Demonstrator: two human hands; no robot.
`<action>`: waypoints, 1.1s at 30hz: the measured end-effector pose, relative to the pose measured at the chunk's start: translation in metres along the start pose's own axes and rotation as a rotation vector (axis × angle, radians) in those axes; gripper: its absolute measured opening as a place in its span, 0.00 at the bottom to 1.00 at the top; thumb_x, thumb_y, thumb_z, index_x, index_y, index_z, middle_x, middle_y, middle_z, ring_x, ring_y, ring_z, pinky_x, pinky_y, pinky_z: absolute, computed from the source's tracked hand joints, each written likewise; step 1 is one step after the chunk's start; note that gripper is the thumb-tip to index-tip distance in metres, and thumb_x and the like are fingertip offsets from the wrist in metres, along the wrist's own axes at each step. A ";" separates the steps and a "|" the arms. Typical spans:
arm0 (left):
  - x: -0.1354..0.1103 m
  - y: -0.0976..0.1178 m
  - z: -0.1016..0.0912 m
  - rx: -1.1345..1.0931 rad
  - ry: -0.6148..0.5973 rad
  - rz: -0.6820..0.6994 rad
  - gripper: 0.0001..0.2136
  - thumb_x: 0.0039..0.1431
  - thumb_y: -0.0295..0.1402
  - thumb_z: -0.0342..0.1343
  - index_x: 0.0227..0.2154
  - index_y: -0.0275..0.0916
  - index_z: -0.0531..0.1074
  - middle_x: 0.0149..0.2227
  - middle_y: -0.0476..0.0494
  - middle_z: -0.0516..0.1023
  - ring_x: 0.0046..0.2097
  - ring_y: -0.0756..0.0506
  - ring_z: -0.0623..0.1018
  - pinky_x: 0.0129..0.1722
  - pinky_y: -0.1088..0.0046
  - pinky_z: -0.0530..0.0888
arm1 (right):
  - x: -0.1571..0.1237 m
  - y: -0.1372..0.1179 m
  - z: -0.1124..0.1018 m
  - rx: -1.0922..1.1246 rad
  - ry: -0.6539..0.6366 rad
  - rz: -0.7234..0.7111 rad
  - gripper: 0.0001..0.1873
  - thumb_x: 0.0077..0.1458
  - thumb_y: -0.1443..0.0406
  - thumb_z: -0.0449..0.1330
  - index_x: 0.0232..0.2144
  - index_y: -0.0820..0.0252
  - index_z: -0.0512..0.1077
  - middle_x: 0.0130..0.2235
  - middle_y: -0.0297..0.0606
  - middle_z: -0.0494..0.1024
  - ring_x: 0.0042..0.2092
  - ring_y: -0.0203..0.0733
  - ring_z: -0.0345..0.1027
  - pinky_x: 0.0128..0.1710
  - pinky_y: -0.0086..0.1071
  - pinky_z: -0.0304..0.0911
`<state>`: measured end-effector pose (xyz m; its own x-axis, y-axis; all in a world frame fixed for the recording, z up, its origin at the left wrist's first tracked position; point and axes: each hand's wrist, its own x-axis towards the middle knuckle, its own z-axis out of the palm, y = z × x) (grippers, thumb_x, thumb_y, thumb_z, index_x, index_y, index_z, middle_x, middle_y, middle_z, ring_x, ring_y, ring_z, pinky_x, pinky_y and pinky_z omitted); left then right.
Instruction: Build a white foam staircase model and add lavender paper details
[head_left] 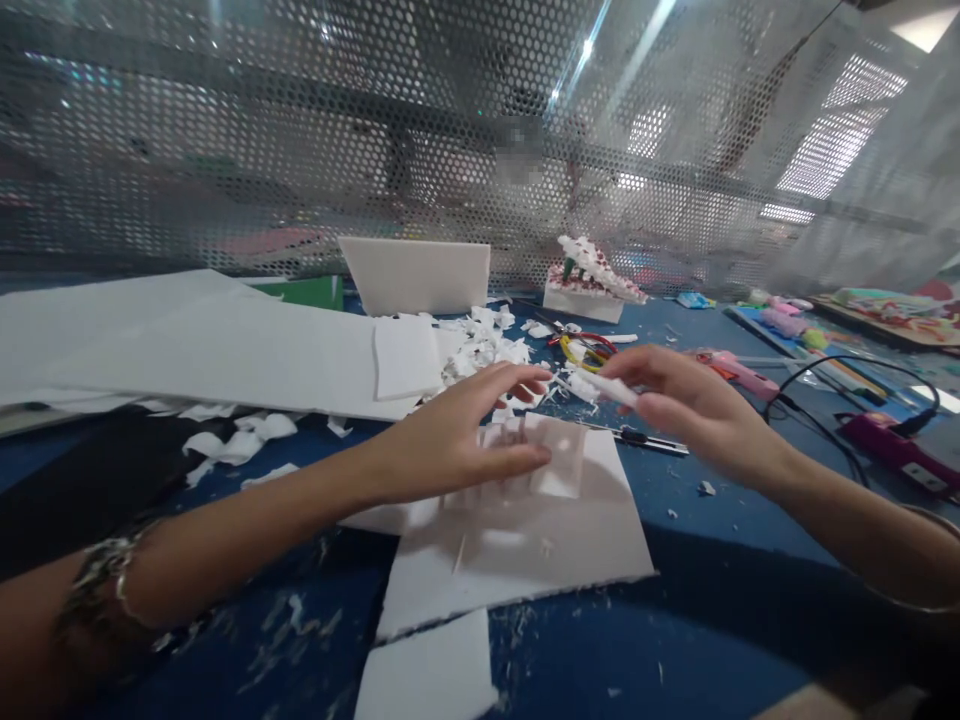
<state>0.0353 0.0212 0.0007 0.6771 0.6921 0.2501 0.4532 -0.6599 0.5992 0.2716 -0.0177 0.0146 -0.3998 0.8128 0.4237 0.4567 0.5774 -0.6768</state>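
Note:
My left hand [472, 440] reaches over a white foam board [592, 545], thumb and fingers apart. Just beneath it, a small pale structure of upright white pieces [559, 465] stands on the board, partly covered by the hand. Whether the thumb touches it I cannot tell. To the right, my right hand [697, 405] pinches a small white foam strip [611, 388] between thumb and fingers, above the table. A thin white stick [459, 553] lies on the board's front part.
White scraps [487, 345] and yellow-and-red-handled scissors [589, 350] lie behind the hands. A cutter knife [645, 440] is beside the board. Large foam sheets [187, 340] fill the left. At right are a pink glue gun [742, 375], its black cable and a purple power strip [900, 455].

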 end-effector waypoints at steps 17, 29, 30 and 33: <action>0.001 0.021 -0.008 -0.208 0.171 -0.072 0.16 0.55 0.45 0.51 0.29 0.36 0.72 0.28 0.48 0.75 0.27 0.52 0.71 0.28 0.79 0.69 | 0.008 -0.022 0.002 -0.492 0.114 -0.346 0.32 0.53 0.46 0.50 0.54 0.54 0.56 0.53 0.45 0.65 0.45 0.46 0.67 0.42 0.41 0.67; -0.001 0.024 0.006 -0.314 0.104 -0.143 0.18 0.56 0.47 0.49 0.29 0.36 0.72 0.29 0.46 0.75 0.32 0.49 0.74 0.31 0.77 0.71 | -0.004 -0.026 0.009 -0.868 0.031 -0.427 0.23 0.52 0.51 0.54 0.45 0.58 0.65 0.50 0.50 0.66 0.52 0.54 0.62 0.47 0.48 0.64; 0.000 0.022 0.005 -0.304 0.072 -0.126 0.18 0.57 0.48 0.47 0.31 0.36 0.72 0.32 0.45 0.76 0.34 0.47 0.75 0.33 0.76 0.72 | -0.005 -0.024 0.009 -0.871 0.037 -0.425 0.21 0.53 0.52 0.54 0.45 0.57 0.65 0.51 0.49 0.66 0.52 0.53 0.62 0.47 0.48 0.64; 0.003 0.012 0.000 -0.148 -0.075 0.007 0.25 0.52 0.52 0.51 0.47 0.39 0.68 0.50 0.40 0.71 0.49 0.41 0.72 0.46 0.68 0.71 | -0.008 -0.018 0.007 -0.827 0.063 -0.439 0.17 0.54 0.55 0.55 0.44 0.55 0.66 0.50 0.47 0.67 0.51 0.50 0.62 0.46 0.45 0.64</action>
<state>0.0426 0.0152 0.0083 0.7236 0.6604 0.2007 0.3616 -0.6103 0.7048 0.2615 -0.0354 0.0192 -0.6375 0.4979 0.5879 0.7049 0.6849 0.1843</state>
